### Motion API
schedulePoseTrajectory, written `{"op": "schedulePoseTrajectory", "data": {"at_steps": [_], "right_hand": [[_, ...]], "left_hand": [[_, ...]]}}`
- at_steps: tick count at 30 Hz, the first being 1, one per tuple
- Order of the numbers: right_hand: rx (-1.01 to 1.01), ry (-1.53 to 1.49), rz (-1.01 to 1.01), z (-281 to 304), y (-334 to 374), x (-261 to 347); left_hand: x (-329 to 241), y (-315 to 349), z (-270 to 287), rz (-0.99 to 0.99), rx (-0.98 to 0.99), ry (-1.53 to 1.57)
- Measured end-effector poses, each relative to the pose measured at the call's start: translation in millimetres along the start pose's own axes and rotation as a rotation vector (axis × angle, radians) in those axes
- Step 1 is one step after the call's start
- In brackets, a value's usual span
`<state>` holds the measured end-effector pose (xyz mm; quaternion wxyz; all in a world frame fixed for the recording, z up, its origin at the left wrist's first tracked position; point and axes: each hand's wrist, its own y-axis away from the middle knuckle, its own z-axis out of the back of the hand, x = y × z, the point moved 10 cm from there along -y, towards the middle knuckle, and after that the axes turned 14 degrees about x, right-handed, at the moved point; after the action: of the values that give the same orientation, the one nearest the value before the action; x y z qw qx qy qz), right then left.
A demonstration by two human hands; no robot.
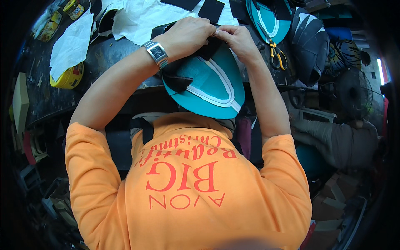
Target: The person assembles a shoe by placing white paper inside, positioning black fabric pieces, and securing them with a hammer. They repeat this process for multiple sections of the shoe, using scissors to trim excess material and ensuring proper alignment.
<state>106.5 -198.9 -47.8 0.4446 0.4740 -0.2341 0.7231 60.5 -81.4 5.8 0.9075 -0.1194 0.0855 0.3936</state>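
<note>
A teal oval panel [204,83] with a curved white strip on it juts over the near edge of the table, toward my lap. Black material [210,49] lies at its far end, and a black flap [178,82] rests on its left side. My left hand [187,36], with a metal watch on the wrist, bends over the far end, its fingers closed on the black material. Beside it, my right hand [236,39] pinches the same material between thumb and fingers. The fingertips of both hands meet there, so the exact spot they grip is partly hidden.
White sheets [133,21] and black pieces [211,10] cover the table's far side. Orange-handled scissors [276,56] lie beside another teal panel [280,27]. A black padded item [308,46] sits right, a yellow tub [68,78] left. A fan [354,92] and a person [350,141] are at right.
</note>
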Motion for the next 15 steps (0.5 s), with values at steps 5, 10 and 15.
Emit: {"op": "schedulePoseTrajectory", "data": {"at_steps": [5, 10, 15], "right_hand": [[0.026, -0.052, -0.101, -1.0, -5.9, -19.6], [-0.002, 0.005, 0.004, -10.5, 1.4, -8.7], [0.124, -0.315, -0.239, -23.8, 18.8, -38.4]], "left_hand": [[-6.5, 4.0, -9.2, -0.053, 0.174, -0.002], [-3.9, 6.7, -12.4, -0.032, 0.222, 0.096], [6.9, 3.1, -13.2, 0.017, 0.126, 0.262]]}}
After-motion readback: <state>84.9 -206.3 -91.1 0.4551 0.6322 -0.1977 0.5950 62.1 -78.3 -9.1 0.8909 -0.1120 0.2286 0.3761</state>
